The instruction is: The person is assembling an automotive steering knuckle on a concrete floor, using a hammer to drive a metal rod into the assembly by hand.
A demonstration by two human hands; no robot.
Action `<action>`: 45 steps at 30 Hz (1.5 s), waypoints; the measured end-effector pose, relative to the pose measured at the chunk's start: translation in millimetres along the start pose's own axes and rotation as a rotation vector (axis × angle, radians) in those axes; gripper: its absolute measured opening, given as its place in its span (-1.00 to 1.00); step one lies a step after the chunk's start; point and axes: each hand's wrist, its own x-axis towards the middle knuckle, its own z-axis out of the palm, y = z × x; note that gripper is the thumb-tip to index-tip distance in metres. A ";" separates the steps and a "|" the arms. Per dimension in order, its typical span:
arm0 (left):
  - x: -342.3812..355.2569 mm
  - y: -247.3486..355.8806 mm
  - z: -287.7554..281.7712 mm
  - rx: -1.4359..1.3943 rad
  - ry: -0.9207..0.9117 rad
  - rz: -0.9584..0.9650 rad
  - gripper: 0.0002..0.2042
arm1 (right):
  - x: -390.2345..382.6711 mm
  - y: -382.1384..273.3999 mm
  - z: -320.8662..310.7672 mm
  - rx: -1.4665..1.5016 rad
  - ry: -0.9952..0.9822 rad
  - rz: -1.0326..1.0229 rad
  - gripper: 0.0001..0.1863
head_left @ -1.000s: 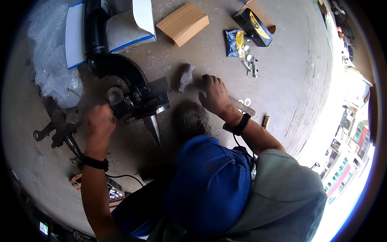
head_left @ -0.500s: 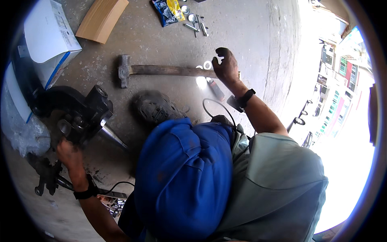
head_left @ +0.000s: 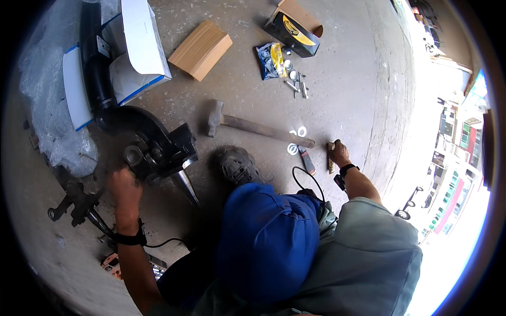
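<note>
My left hand [head_left: 125, 196] is at the near side of a black metal steering knuckle-like part [head_left: 158, 150], which has a shiny tapered shaft [head_left: 185, 188]. Its fingers blur into the dark there, and I cannot make out a grip. On the right, my right hand [head_left: 341, 152] closes on the upper end of a short brownish bar [head_left: 331, 159] standing out against the floor. Just left of it lies a hammer [head_left: 263, 128] with a long wooden handle. A red-and-black-handled tool [head_left: 306, 160] and several white rings [head_left: 302, 131] sit by the handle's end.
A white box [head_left: 139, 42], bubble wrap [head_left: 52, 89] and brown cardboard [head_left: 200, 49] lie at the far left. Further back are a black box [head_left: 295, 34], a blue-yellow packet [head_left: 271, 60] and small metal parts [head_left: 298, 86]. My shoe [head_left: 240, 164] is beside the hammer head. A tool case [head_left: 113, 265] is near left.
The view has shifted, so the floor things appear lower and further right. My right hand has left the hammer handle's end and closed on the short bar. My left hand stays by the black part.
</note>
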 end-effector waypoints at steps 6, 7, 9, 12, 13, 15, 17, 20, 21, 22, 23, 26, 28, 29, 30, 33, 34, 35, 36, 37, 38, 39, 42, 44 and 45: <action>6.1 16.5 2.1 0.023 -0.045 0.032 -0.87 | -2.2 1.8 -11.2 0.147 0.123 -0.084 -0.56; 6.5 19.3 7.9 -0.013 -0.053 0.051 -0.88 | 9.8 39.5 10.2 0.142 0.181 -0.202 -0.54; 1.0 11.7 8.2 -0.030 -0.058 0.026 -0.86 | -14.7 -13.8 -24.6 0.087 0.059 -0.066 -0.58; -8.0 -3.4 16.9 0.146 0.072 -0.001 -0.81 | -21.6 -27.1 -14.3 0.137 0.027 0.017 -0.57; -10.4 -29.5 31.6 0.165 0.110 0.032 -0.79 | -37.0 -47.4 -41.4 0.007 -0.025 -0.129 -0.63; -2.3 -41.2 46.1 0.145 0.122 0.046 -0.78 | -43.9 -49.8 -48.9 0.127 0.086 -0.214 -0.63; -0.5 -25.9 47.2 0.086 0.077 0.008 -0.76 | -20.3 -33.1 -18.8 0.024 0.152 -0.245 -0.62; -1.8 -40.5 54.9 0.078 0.182 0.062 -0.78 | -12.4 -62.7 -36.0 0.125 0.241 -0.486 -0.60; -2.4 -46.2 59.0 0.081 0.208 0.075 -0.78 | -11.9 -73.6 -42.9 0.146 0.255 -0.509 -0.60; -0.5 -48.4 61.6 0.095 0.215 0.087 -0.78 | -12.5 -82.4 -49.2 0.167 0.268 -0.529 -0.60; -0.3 -49.7 63.4 0.081 0.200 0.079 -0.78 | -12.1 -90.9 -54.3 0.187 0.280 -0.549 -0.60; 4.0 -58.0 68.8 0.084 0.184 0.087 -0.79 | -14.1 -116.7 -54.0 0.275 0.349 -0.551 -0.59; 3.4 -73.1 77.2 0.097 0.180 0.109 -0.79 | -20.9 -139.1 -66.0 0.307 0.347 -0.626 -0.60; 4.3 -78.3 83.3 0.095 0.176 0.120 -0.79 | -22.9 -146.8 -67.7 0.321 0.363 -0.655 -0.60; 4.5 -85.2 87.3 0.100 0.170 0.131 -0.79 | -27.1 -156.6 -72.3 0.344 0.370 -0.693 -0.61; 2.6 -121.6 109.4 0.100 0.166 0.160 -0.79 | -43.7 -187.5 -92.1 0.392 0.366 -0.785 -0.64; 3.2 -137.0 118.7 0.098 0.166 0.168 -0.79 | -47.7 -196.9 -96.3 0.391 0.349 -0.794 -0.64; 1.8 -161.3 135.7 0.100 0.172 0.183 -0.78 | -49.9 -205.6 -99.8 0.390 0.336 -0.807 -0.64; 5.4 -136.2 132.9 0.090 0.147 0.206 -0.79 | -32.2 -185.7 -65.6 0.493 0.532 -0.966 -0.63; 6.0 -109.9 110.1 0.104 0.136 0.208 -0.79 | -31.5 -191.1 -59.4 0.479 0.550 -1.029 -0.61; 7.1 -90.8 89.2 0.122 0.131 0.206 -0.79 | -29.1 -200.7 -56.3 0.469 0.573 -1.100 -0.59; 8.0 -89.8 85.6 0.116 0.102 0.184 -0.79 | -27.8 -209.9 -56.1 0.454 0.599 -1.171 -0.56; 6.7 -95.7 67.9 0.131 -0.012 0.105 -0.79 | -74.3 -265.7 -103.6 0.496 0.229 -1.144 -0.54; 11.5 -85.3 72.0 0.115 -0.016 0.132 -0.80 | -74.3 -293.4 -76.7 0.396 0.197 -1.184 -0.57; 15.8 -70.4 80.8 0.097 -0.027 0.171 -0.80 | -47.7 -300.5 -20.5 0.218 0.471 -1.325 -0.59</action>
